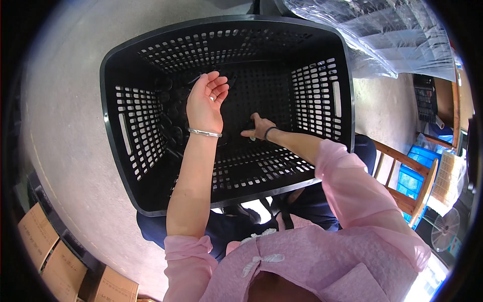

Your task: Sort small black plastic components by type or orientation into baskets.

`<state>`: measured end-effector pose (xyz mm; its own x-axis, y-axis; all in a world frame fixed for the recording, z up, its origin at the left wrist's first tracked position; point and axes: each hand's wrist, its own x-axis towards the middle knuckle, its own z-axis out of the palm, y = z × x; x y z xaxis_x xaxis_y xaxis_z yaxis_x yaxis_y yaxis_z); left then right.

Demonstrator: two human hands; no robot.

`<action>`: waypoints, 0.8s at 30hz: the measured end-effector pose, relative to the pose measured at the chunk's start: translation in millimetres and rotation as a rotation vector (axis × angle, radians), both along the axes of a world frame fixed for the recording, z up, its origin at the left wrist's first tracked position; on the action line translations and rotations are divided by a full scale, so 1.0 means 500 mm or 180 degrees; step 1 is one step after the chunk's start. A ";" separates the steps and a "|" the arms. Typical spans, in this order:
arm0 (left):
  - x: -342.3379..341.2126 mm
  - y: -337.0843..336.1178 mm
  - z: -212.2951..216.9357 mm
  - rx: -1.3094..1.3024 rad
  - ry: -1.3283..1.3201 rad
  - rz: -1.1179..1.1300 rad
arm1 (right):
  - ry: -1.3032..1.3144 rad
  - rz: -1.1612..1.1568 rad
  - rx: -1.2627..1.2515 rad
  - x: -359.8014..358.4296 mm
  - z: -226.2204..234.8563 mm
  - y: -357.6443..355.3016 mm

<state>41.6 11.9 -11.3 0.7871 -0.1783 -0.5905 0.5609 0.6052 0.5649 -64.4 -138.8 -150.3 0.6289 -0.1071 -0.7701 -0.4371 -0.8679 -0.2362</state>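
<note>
Along the far left, by the floor's edge, a row of cardboard boxes (50,251) sits beside a dark strip, well apart from the work. Between them and the basket lies a broad stretch of pale concrete floor (65,126).

The large black plastic basket (121,166) stands in front of the seated person, its near rim just over the knees. Its walls are pierced with rows of small holes, each short side has a slot handle, and the floor of it is a perforated grid. The rim is smooth and rounded at the corners. Dark round pieces (171,118) lie heaped against the inside of the left wall, hard to make out against the black.

The left hand (205,103) hovers inside the basket above that heap, palm turned up, fingers loosely curled and half open; something dark may sit at the fingertips, but I cannot tell whether it holds anything. A silver bangle (205,133) rings the wrist. The right hand (259,127) reaches deep, down to the basket's floor near the middle, palm down, thumb out; its fingers are hidden against the dark, so I cannot tell whether they have closed on anything. A dark band circles that wrist. There is open room inside toward the right wall.

To the right, a clear plastic sheet (392,35) covers stacked goods beyond the rim, and a wooden chair (412,196) with blue crates stands near the person's right side.
</note>
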 end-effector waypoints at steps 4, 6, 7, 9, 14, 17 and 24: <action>0.000 0.003 -0.008 0.0020 0.0020 -0.0046 | 0.0446 0.0998 -0.0325 0.016 0.014 0.040; 0.000 0.005 -0.007 0.0021 0.0011 -0.0051 | 0.0440 0.1195 -0.0434 -0.002 0.013 0.049; -0.001 0.008 -0.005 0.0049 0.0040 -0.0041 | 0.0350 0.1425 -0.0521 -0.012 0.017 0.055; -0.001 0.008 -0.003 0.0069 0.0057 -0.0028 | 0.0219 0.1562 -0.0459 -0.025 0.029 0.052; -0.001 0.001 -0.001 0.0147 0.0111 -0.0126 | 0.0225 0.1278 -0.0384 -0.034 -0.012 0.014; -0.004 -0.004 -0.006 0.0167 0.0114 -0.0282 | 0.0146 0.1088 -0.0099 -0.049 -0.042 -0.027; -0.027 -0.017 -0.002 0.1822 -0.0688 -0.1552 | -0.0614 -0.1252 0.2785 0.047 0.127 -0.057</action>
<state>28.3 3.4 -12.2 0.8062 -0.2474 -0.5375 0.5306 -0.0998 0.8417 -41.1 -167.1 -87.0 0.7940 0.2241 -0.5651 -0.5441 -0.1527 -0.8250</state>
